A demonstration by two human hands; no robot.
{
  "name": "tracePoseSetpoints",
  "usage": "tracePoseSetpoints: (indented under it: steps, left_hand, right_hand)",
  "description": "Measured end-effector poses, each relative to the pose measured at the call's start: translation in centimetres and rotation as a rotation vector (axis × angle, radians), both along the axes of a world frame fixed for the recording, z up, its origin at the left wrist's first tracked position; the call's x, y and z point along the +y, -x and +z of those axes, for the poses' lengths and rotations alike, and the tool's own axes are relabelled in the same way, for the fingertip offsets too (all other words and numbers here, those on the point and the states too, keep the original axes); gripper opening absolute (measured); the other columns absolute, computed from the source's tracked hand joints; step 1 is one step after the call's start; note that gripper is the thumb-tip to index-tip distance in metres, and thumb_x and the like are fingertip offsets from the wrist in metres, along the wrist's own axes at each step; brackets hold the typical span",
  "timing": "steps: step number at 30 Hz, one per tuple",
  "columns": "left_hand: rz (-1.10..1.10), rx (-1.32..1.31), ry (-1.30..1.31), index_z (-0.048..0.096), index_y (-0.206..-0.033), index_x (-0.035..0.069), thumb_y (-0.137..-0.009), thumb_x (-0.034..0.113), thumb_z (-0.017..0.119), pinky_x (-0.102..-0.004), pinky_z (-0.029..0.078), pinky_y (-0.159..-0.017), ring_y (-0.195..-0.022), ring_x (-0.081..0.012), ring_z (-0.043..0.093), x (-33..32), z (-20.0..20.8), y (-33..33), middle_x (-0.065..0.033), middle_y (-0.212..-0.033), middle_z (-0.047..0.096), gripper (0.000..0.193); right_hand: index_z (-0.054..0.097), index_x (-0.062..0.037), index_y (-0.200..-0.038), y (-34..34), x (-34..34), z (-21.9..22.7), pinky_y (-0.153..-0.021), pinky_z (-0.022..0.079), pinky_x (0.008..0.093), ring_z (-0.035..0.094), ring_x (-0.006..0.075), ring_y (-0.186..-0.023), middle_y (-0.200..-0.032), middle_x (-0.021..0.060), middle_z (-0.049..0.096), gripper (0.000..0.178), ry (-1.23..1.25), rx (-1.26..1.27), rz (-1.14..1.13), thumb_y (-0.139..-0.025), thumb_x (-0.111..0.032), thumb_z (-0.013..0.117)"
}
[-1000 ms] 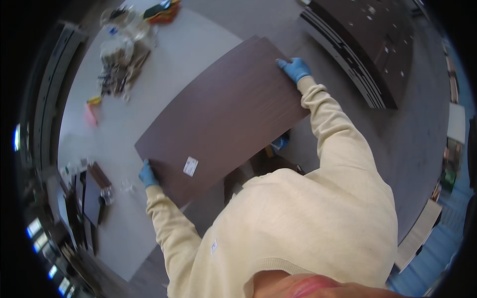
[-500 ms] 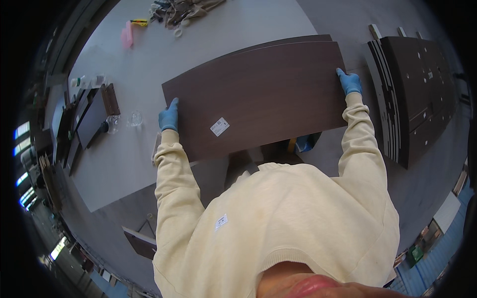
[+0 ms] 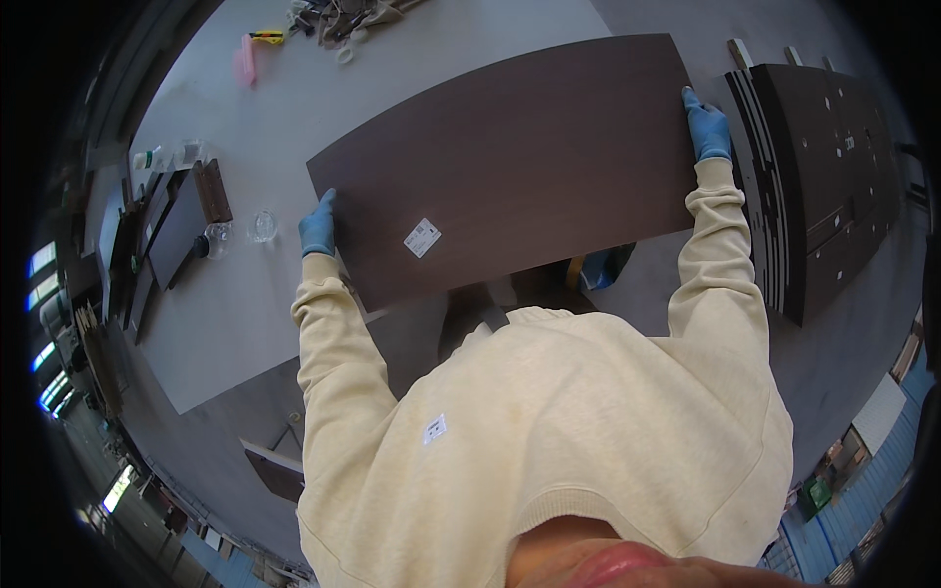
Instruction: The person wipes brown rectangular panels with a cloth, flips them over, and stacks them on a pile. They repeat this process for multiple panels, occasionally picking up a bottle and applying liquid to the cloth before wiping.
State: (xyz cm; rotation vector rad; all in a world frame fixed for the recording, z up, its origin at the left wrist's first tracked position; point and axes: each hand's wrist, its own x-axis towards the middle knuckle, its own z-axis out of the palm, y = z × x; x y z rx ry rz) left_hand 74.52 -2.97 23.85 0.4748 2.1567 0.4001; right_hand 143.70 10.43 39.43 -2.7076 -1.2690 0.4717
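Note:
A wide dark brown wooden panel (image 3: 520, 157) spans the space in front of me, with a white label (image 3: 422, 238) stuck on its lower left part. My left hand (image 3: 318, 225), in a blue glove, is closed on the panel's left edge with the thumb on its upper face. At the right edge, my right hand (image 3: 707, 125), gloved the same way, grips the panel near its far corner. The fingers under the panel are hidden on both sides. The panel's far edge sits higher in the view than its near edge.
A pale grey table (image 3: 255, 304) lies beneath and left of the panel. On it are a yellow cutter (image 3: 267, 37), a pink strip (image 3: 245, 61), a clear plastic piece (image 3: 263, 226) and dark board pieces (image 3: 179, 235). A stack of dark panels (image 3: 828, 186) stands at the right.
The panel has risen toward me and looks larger, its far right corner moving up. Both hands moved with it, spreading slightly apart. The second panel edge seen behind it no longer shows.

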Motion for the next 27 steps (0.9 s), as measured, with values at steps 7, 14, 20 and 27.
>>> tracePoseSetpoints:
  steps: [7, 14, 20, 27]
  left_hand:
    - [0.058, -0.074, -0.075, 0.07, -0.119, -0.013, -0.081, 0.059, 0.08, -0.0388, 0.054, -0.088, -0.1, -0.0265, 0.07, -0.7, 2.7, -1.0, -0.0199, -0.112, 0.074, 0.081]
    - [0.322, -0.313, -0.265, 0.064, -0.132, -0.008, -0.082, 0.048, 0.084, -0.0346, 0.047, -0.105, -0.12, -0.0248, 0.062, -2.2, 6.3, -2.5, -0.0165, -0.131, 0.067, 0.078]
    - [0.366, -0.239, -0.37, 0.065, -0.132, -0.005, -0.087, 0.049, 0.08, -0.0353, 0.047, -0.105, -0.118, -0.0239, 0.063, -2.6, 10.0, -1.1, -0.0167, -0.13, 0.067, 0.072]
    - [0.322, -0.11, -0.545, 0.069, -0.122, -0.007, -0.089, 0.05, 0.079, -0.0343, 0.049, -0.095, -0.101, -0.0181, 0.062, -10.7, 17.4, 3.4, -0.0107, -0.115, 0.071, 0.067]
  right_hand:
    - [0.075, 0.0029, -0.092, -3.4, 1.2, 1.4, -0.062, 0.039, 0.0345, 0.042, 0.0117, -0.069, -0.072, 0.0005, 0.055, 0.062, -0.229, 0.302, 0.111, -0.095, -0.059, 0.068]
    - [0.065, 0.007, -0.133, -5.1, 0.9, 1.9, -0.098, 0.048, 0.0299, 0.062, 0.0132, -0.108, -0.123, 0.0097, 0.071, 0.064, -0.151, 0.563, -0.031, -0.102, -0.049, 0.063]
    - [0.063, 0.0068, -0.136, -6.0, 0.8, 0.0, -0.108, 0.043, 0.0325, 0.061, 0.0204, -0.118, -0.131, 0.0135, 0.067, 0.07, -0.299, 0.588, 0.113, -0.1, -0.053, 0.063]
    - [0.072, 0.0013, -0.109, 2.0, -4.3, 2.0, -0.083, 0.05, 0.0301, 0.059, 0.0143, -0.087, -0.1, 0.0058, 0.07, 0.051, -0.324, 0.79, 0.106, -0.105, -0.048, 0.06]
